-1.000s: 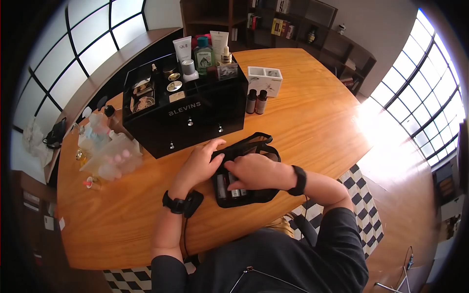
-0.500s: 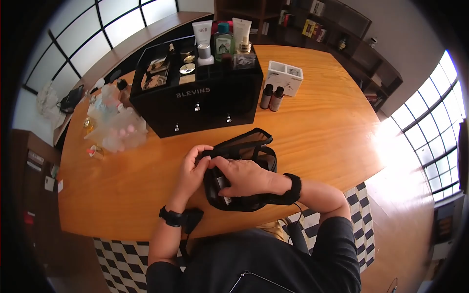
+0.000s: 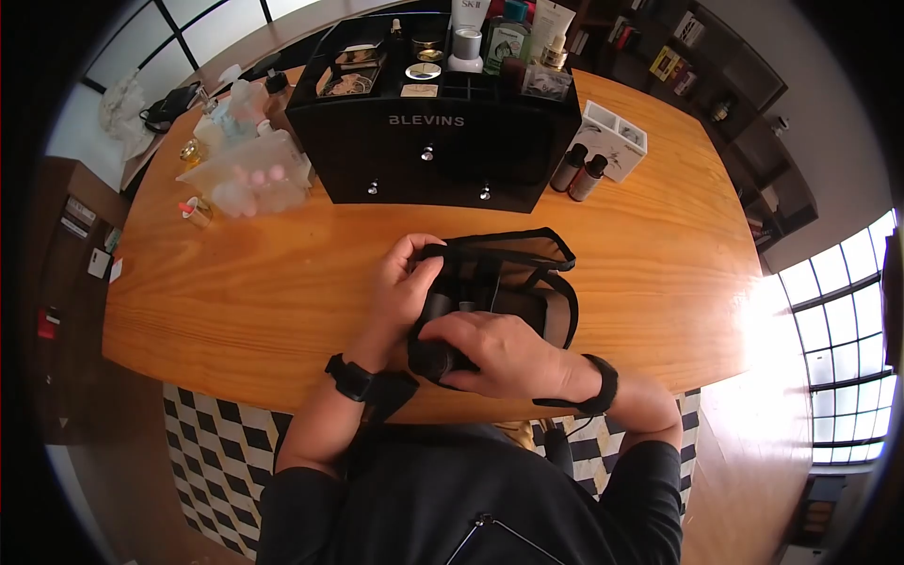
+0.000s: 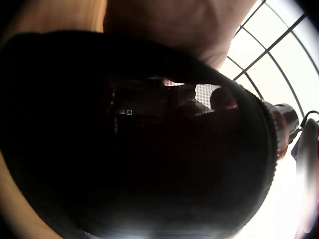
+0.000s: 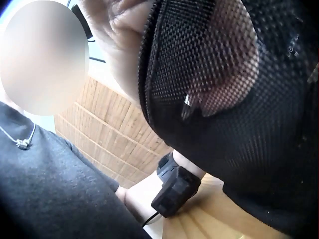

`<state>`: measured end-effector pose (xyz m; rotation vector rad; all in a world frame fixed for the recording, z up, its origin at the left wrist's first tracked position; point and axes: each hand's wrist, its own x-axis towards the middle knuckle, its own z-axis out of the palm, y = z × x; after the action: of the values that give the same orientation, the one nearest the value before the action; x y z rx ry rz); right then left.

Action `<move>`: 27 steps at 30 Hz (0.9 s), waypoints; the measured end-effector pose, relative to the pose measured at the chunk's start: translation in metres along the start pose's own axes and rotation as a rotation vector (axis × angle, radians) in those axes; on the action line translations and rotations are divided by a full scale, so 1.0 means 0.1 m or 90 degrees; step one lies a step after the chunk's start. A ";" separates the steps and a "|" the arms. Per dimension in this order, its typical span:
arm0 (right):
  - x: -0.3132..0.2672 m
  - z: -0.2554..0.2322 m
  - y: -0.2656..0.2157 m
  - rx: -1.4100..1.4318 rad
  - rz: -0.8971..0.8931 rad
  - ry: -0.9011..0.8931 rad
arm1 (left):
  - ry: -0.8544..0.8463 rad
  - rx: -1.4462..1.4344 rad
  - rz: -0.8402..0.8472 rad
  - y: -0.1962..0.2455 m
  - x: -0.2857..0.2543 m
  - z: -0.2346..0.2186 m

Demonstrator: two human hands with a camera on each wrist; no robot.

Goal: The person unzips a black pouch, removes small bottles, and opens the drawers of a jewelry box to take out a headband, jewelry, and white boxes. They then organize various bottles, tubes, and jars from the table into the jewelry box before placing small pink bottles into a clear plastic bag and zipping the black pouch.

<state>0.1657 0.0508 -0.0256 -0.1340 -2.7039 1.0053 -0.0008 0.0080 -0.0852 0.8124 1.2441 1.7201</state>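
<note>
A black mesh bag (image 3: 556, 315) stands on the table with its top flap raised at the far side. My left hand (image 3: 405, 282) pinches its rim at the far left corner, between thumb and fingers. At the near left side, my right hand (image 3: 508, 358) is curled over the bag's edge. Seen from the right wrist, its fingertips (image 5: 224, 64) show through the mesh (image 5: 199, 134). Dark bottles (image 3: 466, 303) lie inside the bag, mostly covered by the right hand. The left wrist view is largely filled by the bag's dark side (image 4: 149, 164).
Behind the bag stands a black cosmetics organizer (image 3: 363, 151) loaded with bottles and tubes. Two small dark bottles (image 3: 586, 179) and a white box (image 3: 617, 141) stand right of it. A translucent bin (image 3: 282, 184) and a small open jar (image 3: 196, 215) sit at the left.
The head view has shifted. My right hand has moved from over the labelled bottles to the bag's near left edge. My left hand now pinches the rim at the far left corner.
</note>
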 end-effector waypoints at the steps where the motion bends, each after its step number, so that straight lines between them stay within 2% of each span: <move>1: -0.01 -0.01 0.00 -0.003 -0.018 0.002 | -0.001 -0.007 -0.003 -0.02 -0.01 -0.01; 3: -0.01 -0.07 -0.01 -0.019 -0.051 0.012 | -0.006 -0.011 -0.013 0.01 -0.01 -0.01; 5: -0.05 -0.32 -0.04 0.064 -0.029 0.063 | -0.014 -0.011 -0.032 0.10 -0.06 -0.01; 7: -0.18 -0.69 -0.09 0.126 0.125 0.150 | -0.049 0.034 0.005 0.06 -0.04 -0.09; 11: -0.41 -1.17 0.58 0.146 0.135 0.627 | -0.082 0.093 0.048 0.08 0.00 -0.17; 13: -0.52 -1.38 1.00 0.069 0.236 0.685 | -0.090 0.069 0.039 0.04 0.01 -0.18; 16: -0.64 -1.38 1.65 -0.083 0.366 0.652 | -0.097 0.029 0.033 0.00 0.02 -0.18; 17: -0.73 -1.34 2.11 -0.020 0.331 0.621 | -0.101 0.023 0.031 -0.01 0.02 -0.18; 22: -0.49 -1.18 2.08 -0.095 0.466 0.553 | -0.112 0.012 0.022 0.04 0.01 -0.19; 27: -0.48 -1.17 2.22 -0.071 0.440 0.538 | -0.120 0.014 0.026 0.00 0.03 -0.21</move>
<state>0.2425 0.2844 -0.0955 -1.2602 -1.9154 0.6910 -0.0203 0.0019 -0.0917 0.9956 1.1282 1.6237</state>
